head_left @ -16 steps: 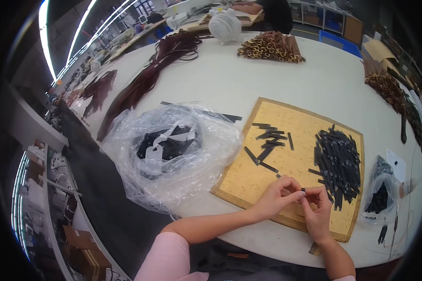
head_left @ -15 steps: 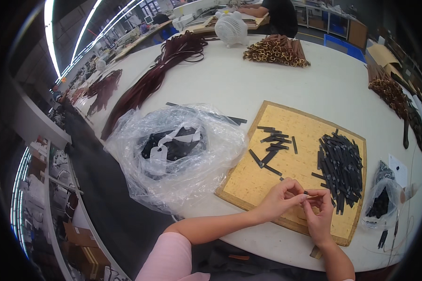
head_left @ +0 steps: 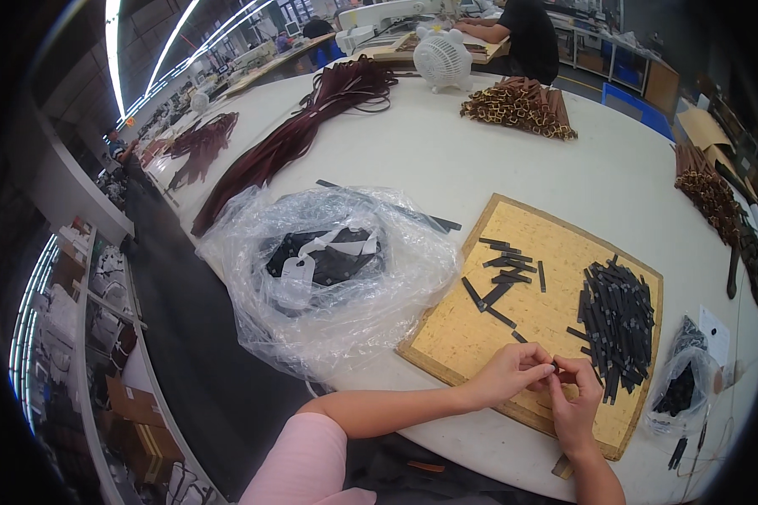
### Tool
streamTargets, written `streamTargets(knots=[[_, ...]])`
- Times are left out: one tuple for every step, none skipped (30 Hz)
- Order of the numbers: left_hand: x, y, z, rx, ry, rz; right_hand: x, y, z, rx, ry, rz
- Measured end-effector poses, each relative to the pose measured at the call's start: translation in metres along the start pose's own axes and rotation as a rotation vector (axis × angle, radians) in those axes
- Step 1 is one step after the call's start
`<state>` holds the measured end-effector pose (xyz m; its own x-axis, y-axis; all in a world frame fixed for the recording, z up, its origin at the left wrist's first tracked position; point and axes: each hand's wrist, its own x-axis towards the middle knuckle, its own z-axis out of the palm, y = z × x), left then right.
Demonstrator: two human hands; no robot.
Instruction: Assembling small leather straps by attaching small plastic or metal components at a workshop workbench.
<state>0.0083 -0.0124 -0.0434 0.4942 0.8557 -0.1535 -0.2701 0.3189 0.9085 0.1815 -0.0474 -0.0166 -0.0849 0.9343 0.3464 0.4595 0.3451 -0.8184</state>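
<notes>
My left hand [head_left: 511,373] and my right hand [head_left: 574,404] meet fingertip to fingertip over the near edge of a yellow cork board [head_left: 537,313]. Together they pinch one small black strip [head_left: 555,371], mostly hidden by the fingers. On the board's right side lies a pile of black strips [head_left: 618,316]. A few loose black strips [head_left: 501,269] are spread over the board's left half.
A crumpled clear plastic bag [head_left: 328,269] holding black parts and a white tag sits left of the board. A small bag of black pieces [head_left: 680,389] lies at the right. Dark red straps [head_left: 299,135], gold-buckled bundles [head_left: 520,103], a white fan [head_left: 444,59] and a seated person [head_left: 526,34] are farther away.
The view has shifted slightly. Both hands stay together at the board's near edge, fingers working the small strip.
</notes>
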Motion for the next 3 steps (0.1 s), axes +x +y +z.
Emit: streamTargets(knots=[[0.0009,-0.0047,-0.0013,0.032,-0.016,0.017,-0.0007,0.0002,0.0004,0.003,-0.007,0.001],[0.0018,-0.009,-0.0027,0.064,-0.032,0.033,-0.0013,0.0001,0.0008,0.007,-0.024,0.026],[0.0022,-0.0122,-0.0028,0.098,-0.05,0.046,-0.0029,-0.0006,0.0004,0.009,-0.042,0.053]])
